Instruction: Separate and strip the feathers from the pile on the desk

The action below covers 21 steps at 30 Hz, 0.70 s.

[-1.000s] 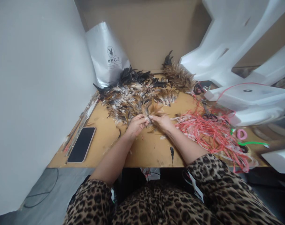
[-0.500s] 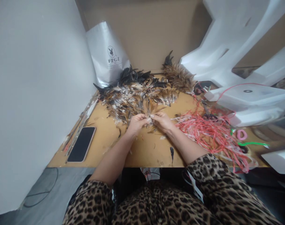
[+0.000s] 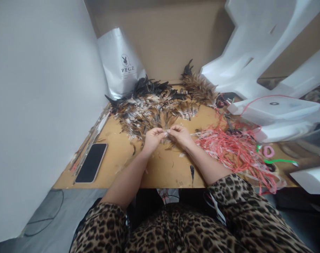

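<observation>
My left hand (image 3: 154,139) and my right hand (image 3: 181,135) meet fingertip to fingertip over the near edge of a feather pile. Both pinch the base of a small bunch of brown feathers (image 3: 168,119), whose tips fan away from me. The exact grip point is partly hidden by my fingers. Behind them spreads a heap of loose brown, white and black feathers (image 3: 144,109). To the right of my right forearm lies a tangle of red and pale strips (image 3: 228,147).
A dark-screened phone (image 3: 91,162) lies at the left of the wooden table (image 3: 165,175), near thin rods (image 3: 92,131). A silver bag (image 3: 120,66) stands behind the heap. Brown feather strands (image 3: 199,88) lie at the back. White foam pieces (image 3: 275,109) fill the right.
My hands stay together at the feather bunch, with fingertips slightly shifted and closer. The view has turned slightly, moving the things on the right a little leftward.
</observation>
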Each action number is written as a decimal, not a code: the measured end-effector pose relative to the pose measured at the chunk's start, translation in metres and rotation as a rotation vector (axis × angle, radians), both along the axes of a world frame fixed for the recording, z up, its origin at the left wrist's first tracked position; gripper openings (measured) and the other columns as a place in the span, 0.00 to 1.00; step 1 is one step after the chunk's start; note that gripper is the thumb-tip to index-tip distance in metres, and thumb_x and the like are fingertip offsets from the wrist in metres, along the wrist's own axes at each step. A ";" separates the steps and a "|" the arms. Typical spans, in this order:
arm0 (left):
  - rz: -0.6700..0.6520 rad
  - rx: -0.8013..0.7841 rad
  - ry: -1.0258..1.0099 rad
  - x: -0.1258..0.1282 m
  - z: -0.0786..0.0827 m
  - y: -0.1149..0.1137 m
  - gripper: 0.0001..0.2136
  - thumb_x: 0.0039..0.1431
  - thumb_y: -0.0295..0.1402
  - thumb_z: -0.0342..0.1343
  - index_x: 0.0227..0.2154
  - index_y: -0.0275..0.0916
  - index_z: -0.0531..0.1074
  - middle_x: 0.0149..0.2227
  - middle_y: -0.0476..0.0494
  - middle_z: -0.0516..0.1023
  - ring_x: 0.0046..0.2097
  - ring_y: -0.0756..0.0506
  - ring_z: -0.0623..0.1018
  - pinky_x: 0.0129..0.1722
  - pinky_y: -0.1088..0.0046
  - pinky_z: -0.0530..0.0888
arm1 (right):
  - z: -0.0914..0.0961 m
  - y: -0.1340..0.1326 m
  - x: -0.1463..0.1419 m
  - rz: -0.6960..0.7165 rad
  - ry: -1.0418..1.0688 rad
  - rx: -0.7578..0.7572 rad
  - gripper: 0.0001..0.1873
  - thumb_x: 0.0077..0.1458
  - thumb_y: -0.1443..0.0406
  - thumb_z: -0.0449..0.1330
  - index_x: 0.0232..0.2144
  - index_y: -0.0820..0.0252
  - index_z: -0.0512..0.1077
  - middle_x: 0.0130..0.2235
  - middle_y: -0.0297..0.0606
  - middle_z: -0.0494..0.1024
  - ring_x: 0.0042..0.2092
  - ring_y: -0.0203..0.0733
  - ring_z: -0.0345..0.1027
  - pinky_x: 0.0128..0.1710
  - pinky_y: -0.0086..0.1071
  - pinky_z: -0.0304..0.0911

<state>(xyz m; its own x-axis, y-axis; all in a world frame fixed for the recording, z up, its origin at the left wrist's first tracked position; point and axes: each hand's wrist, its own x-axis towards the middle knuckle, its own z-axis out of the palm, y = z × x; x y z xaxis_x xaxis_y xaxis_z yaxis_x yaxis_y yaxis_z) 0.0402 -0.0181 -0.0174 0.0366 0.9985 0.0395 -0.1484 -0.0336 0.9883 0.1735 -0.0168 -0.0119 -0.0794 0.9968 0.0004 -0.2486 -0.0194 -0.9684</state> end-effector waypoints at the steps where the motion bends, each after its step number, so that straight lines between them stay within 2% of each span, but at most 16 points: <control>1: 0.000 0.008 0.012 0.000 0.000 0.000 0.12 0.37 0.36 0.63 0.25 0.34 0.71 0.21 0.49 0.73 0.22 0.54 0.70 0.22 0.79 0.66 | 0.003 0.000 0.002 -0.016 -0.022 0.005 0.17 0.33 0.57 0.66 0.20 0.61 0.65 0.16 0.26 0.64 0.18 0.27 0.52 0.20 0.25 0.48; 6: 0.017 0.053 0.103 0.001 -0.001 -0.004 0.13 0.40 0.37 0.61 0.28 0.34 0.73 0.21 0.48 0.73 0.22 0.54 0.69 0.22 0.79 0.66 | 0.035 0.008 0.036 -0.193 -0.179 0.111 0.18 0.35 0.54 0.65 0.20 0.61 0.66 0.17 0.29 0.67 0.18 0.28 0.54 0.19 0.25 0.49; 10: -0.002 0.058 0.113 0.002 0.003 -0.009 0.11 0.43 0.37 0.59 0.27 0.33 0.73 0.23 0.46 0.74 0.22 0.53 0.70 0.22 0.78 0.66 | 0.055 0.036 0.083 -0.368 -0.301 0.191 0.18 0.34 0.54 0.65 0.19 0.61 0.64 0.16 0.28 0.63 0.18 0.27 0.51 0.18 0.25 0.49; 12: -0.006 0.070 0.119 0.003 0.005 -0.010 0.11 0.43 0.37 0.59 0.26 0.33 0.73 0.23 0.46 0.74 0.22 0.53 0.70 0.22 0.78 0.66 | 0.053 0.056 0.105 -0.441 -0.368 0.172 0.18 0.33 0.55 0.66 0.18 0.62 0.64 0.16 0.28 0.61 0.18 0.26 0.49 0.18 0.25 0.47; 15: -0.009 0.089 0.149 0.003 0.005 -0.011 0.10 0.44 0.36 0.58 0.26 0.33 0.73 0.22 0.46 0.73 0.23 0.53 0.70 0.23 0.77 0.66 | 0.037 0.085 0.127 -0.517 -0.463 0.073 0.19 0.32 0.55 0.65 0.17 0.63 0.64 0.15 0.27 0.58 0.18 0.26 0.47 0.17 0.25 0.46; 18: -0.008 0.107 0.180 0.002 0.003 -0.009 0.09 0.44 0.35 0.58 0.26 0.33 0.73 0.23 0.46 0.73 0.23 0.53 0.70 0.23 0.78 0.66 | 0.019 0.103 0.135 -0.553 -0.559 -0.006 0.16 0.34 0.57 0.64 0.16 0.63 0.65 0.14 0.27 0.58 0.18 0.27 0.46 0.19 0.26 0.47; 21: -0.002 0.139 0.202 0.001 0.001 -0.008 0.09 0.45 0.35 0.58 0.26 0.33 0.73 0.22 0.47 0.73 0.23 0.53 0.70 0.24 0.78 0.66 | 0.006 0.110 0.132 -0.535 -0.650 -0.056 0.10 0.38 0.63 0.61 0.16 0.64 0.66 0.15 0.29 0.62 0.19 0.28 0.50 0.21 0.27 0.50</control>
<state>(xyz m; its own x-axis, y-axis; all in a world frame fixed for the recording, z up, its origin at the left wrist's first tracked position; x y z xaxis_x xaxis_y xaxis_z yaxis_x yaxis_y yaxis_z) 0.0412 -0.0259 -0.0165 0.0598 0.9839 0.1684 0.0512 -0.1715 0.9839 0.3050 0.0937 -0.0055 0.4361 0.8974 0.0669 0.3685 -0.1103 -0.9231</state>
